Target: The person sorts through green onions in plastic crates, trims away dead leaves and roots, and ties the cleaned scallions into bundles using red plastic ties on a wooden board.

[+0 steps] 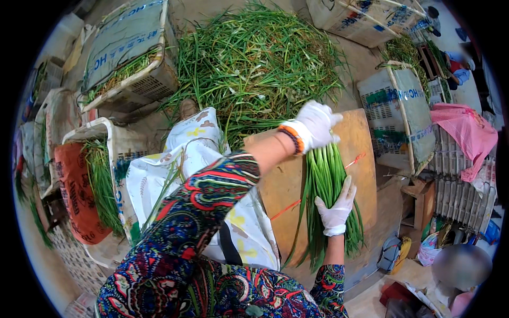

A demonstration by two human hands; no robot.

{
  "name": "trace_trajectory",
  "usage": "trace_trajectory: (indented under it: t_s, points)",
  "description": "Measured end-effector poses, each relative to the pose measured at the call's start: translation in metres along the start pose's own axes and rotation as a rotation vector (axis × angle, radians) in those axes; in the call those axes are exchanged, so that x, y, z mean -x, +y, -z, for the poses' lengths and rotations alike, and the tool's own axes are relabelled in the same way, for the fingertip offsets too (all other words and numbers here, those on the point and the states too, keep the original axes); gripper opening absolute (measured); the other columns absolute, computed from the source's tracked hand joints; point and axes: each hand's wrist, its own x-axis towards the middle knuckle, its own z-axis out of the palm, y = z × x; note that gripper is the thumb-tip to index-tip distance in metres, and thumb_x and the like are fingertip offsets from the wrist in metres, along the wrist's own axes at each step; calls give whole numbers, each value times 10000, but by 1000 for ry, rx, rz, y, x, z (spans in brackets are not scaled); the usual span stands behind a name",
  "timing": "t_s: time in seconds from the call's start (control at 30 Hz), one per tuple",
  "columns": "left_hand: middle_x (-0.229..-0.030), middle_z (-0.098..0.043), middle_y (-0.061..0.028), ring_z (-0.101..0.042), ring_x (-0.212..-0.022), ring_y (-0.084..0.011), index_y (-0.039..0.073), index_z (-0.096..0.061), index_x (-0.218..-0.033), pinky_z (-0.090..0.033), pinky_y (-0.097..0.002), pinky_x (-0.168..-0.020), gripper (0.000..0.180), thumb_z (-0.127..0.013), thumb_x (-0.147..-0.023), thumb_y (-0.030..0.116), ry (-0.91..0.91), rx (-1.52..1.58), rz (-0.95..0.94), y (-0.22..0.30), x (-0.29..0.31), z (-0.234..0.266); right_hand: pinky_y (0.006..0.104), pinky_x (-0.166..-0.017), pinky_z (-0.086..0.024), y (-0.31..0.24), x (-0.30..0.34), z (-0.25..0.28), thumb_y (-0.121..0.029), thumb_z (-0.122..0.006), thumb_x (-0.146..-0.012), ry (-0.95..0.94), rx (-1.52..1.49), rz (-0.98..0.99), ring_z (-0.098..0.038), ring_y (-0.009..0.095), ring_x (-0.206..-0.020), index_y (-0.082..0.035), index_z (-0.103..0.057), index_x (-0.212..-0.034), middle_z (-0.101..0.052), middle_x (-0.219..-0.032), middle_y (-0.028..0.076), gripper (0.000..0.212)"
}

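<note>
A bundle of long green chives (324, 169) lies on a tan wooden board (286, 185), its pale stalk ends pointing away from me. My right hand (338, 209), in a white glove, presses round the middle of the bundle, thumb on its left side and fingers along its right. At the far stalk ends is my left hand (314, 127), also gloved, with curled fingers; they hide whatever is between them. A red tie (286, 209) stretches across the board and passes beneath the chives, its other end showing at the right.
A large heap of loose chives (254, 63) covers the floor beyond the board. Covered crates stand at the far left (127, 47), far right (366, 18) and right (395, 114). At the left, an open white crate (130, 143) holds more chives. A white patterned apron (196, 138) covers my lap.
</note>
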Motion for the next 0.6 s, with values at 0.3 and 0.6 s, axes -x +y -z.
trace_trajectory:
  t_s: [0.3,0.6]
  points:
    - [-821,-589,-149,-567,-788,-334,52,-638,-718,-457,-435,-698,341,-562,-783,378,106,83,241,-32,-8,-44,460,-1025,-244,-8,0,-2,-307,-769,-543,20,-55,32,-262,421,-1249,-62,-206,-1390,-291,-1352,249,1046]
    - [-949,-631,-169,-608,-878,-275,18,-576,-1086,-461,-345,-777,507,-519,-824,448,229,326,829,-162,165,61,376,-1058,-232,-26,-54,83,-138,-650,-724,-379,-236,72,-294,302,-1285,-46,-256,-1376,-335,-1370,178,768]
